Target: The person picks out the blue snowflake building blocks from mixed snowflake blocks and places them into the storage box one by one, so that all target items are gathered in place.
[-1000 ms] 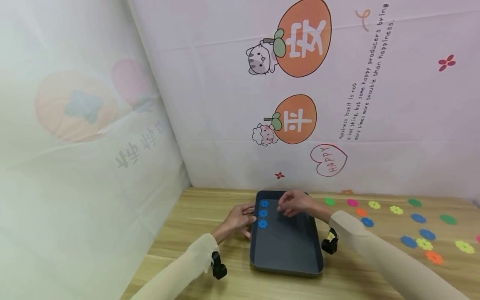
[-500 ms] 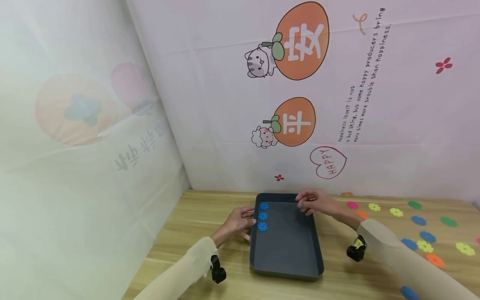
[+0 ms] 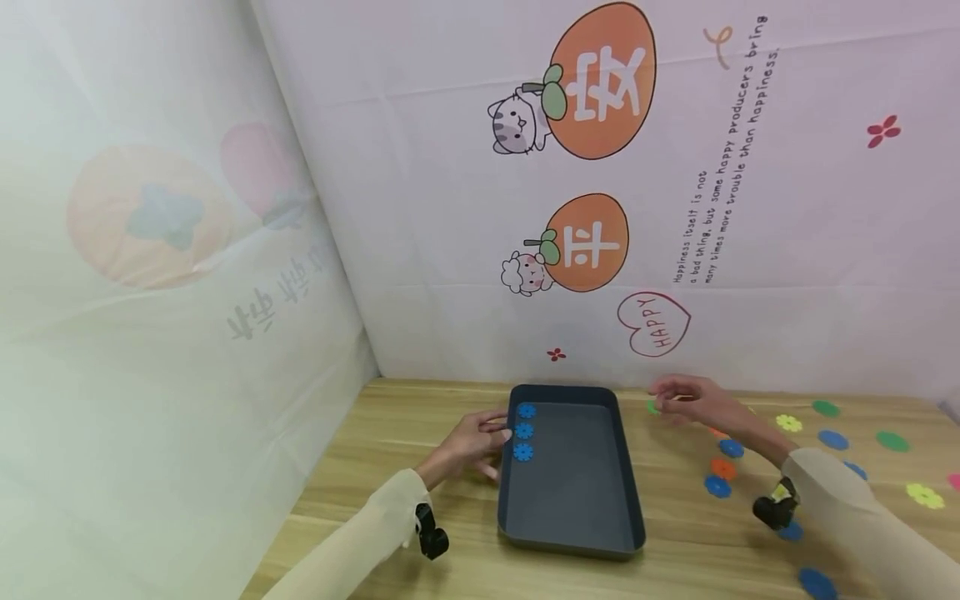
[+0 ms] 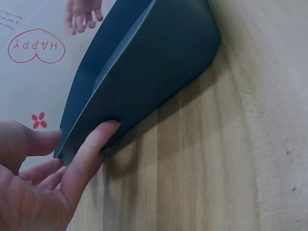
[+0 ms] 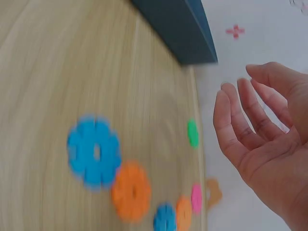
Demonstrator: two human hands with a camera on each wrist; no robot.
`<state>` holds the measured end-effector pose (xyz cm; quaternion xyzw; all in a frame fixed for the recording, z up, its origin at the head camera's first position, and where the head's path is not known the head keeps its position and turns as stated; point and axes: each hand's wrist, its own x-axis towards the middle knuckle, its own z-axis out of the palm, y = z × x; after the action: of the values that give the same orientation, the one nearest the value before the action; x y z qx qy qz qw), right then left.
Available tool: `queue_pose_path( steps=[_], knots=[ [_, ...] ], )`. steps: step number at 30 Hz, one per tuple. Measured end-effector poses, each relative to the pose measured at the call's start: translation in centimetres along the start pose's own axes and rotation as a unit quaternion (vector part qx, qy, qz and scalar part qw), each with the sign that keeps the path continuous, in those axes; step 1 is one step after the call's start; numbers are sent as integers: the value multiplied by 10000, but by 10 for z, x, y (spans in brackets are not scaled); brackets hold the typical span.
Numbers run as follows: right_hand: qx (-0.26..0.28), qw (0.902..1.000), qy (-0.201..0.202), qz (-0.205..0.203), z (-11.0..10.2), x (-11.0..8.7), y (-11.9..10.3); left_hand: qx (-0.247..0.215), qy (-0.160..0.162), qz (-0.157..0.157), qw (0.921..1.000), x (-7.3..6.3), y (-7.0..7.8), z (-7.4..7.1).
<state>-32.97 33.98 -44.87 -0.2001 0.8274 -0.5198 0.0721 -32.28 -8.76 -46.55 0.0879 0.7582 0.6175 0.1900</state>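
Note:
My left hand (image 3: pixel 468 446) holds the left edge of a dark grey rectangular tray (image 3: pixel 577 500), its fingers straddling the rim and its outer wall. In the left wrist view the left hand (image 4: pixel 43 187) has one digit by the rim and others along the outside of the tray (image 4: pixel 163 53). Inside the tray, a column of three blue flower-shaped discs (image 3: pixel 524 431) lies by the left wall. My right hand (image 3: pixel 701 404) is off the tray, near a green disc (image 3: pixel 652 407). In the right wrist view the right hand (image 5: pixel 269 134) is empty, fingers loosely bent above the table.
Several coloured discs lie on the wooden table (image 3: pixel 405 417) to the right, including an orange disc (image 3: pixel 723 469), a yellow one (image 3: pixel 925 496) and a blue one (image 3: pixel 817 583). A printed white cloth (image 3: pixel 450 208) hangs behind the table, another cloth (image 3: pixel 150 400) on the left.
My right hand has moved from over the tray, past its right wall, to the discs on the right. The left hand stays at the tray's edge. The three blue discs have not moved.

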Motion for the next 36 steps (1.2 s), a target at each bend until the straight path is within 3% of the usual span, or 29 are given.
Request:
queue_pose_path(
  steps=[12,17,22,28,32,36],
  knots=[
    [-441,9989,159,47,-53,-40,30,300,19,474,9984,22,-2,-9],
    [-482,9980,-296,-272,-68,-53,47,311,-55,385,9988,27,-5,-10],
    [-745,9951,-564,-316,-76,-65,58,234,-168,257,9993,27,-10,-6],
    [-668,9931,-968,-10,-77,-74,69,21,-170,133,9998,25,-12,-3],
    [-311,9885,-1470,172,-77,-76,74,26,-111,103,9999,26,-12,-4],
    [-47,9840,-1727,442,-76,-75,77,50,-74,73,9999,26,-10,-5]
  ],
)
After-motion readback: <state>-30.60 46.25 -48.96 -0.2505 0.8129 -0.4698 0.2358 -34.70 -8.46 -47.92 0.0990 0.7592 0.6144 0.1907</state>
